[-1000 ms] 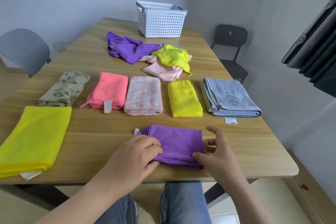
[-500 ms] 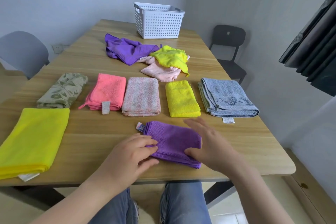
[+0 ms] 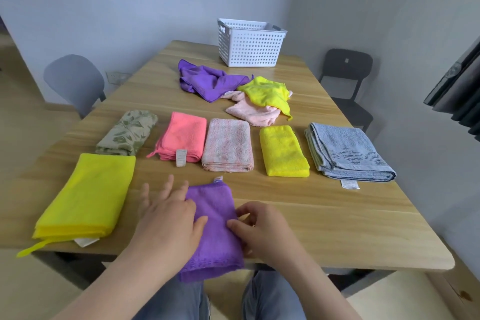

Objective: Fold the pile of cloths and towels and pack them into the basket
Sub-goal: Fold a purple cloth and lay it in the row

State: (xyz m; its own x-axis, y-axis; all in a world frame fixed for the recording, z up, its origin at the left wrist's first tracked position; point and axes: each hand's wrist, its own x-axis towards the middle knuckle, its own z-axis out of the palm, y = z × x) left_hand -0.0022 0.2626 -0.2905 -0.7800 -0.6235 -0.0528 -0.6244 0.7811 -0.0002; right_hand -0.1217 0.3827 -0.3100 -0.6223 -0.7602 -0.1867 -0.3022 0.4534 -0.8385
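A folded purple cloth (image 3: 215,226) lies lengthwise at the table's front edge, its near end hanging over it. My left hand (image 3: 166,218) lies flat with fingers spread, pressing the cloth's left side. My right hand (image 3: 259,228) pinches its right edge with curled fingers. Behind it runs a row of folded pieces: a green leaf-print cloth (image 3: 127,132), a coral cloth (image 3: 183,139), a pale pink striped towel (image 3: 227,145), a small yellow cloth (image 3: 283,150) and a blue towel (image 3: 348,150). A large folded yellow cloth (image 3: 88,195) lies front left. The white perforated basket (image 3: 250,45) stands at the far end.
Unfolded purple (image 3: 207,80), yellow (image 3: 267,92) and pink (image 3: 254,113) cloths lie heaped between the row and the basket. A grey chair (image 3: 75,80) stands at the left, a black chair (image 3: 345,73) at the far right, and a dark curtain (image 3: 457,86) hangs on the right.
The purple cloth has turned from lying crosswise to lengthwise, with its near end over the table edge. My left hand has flattened beside it and my right hand has taken its right edge.
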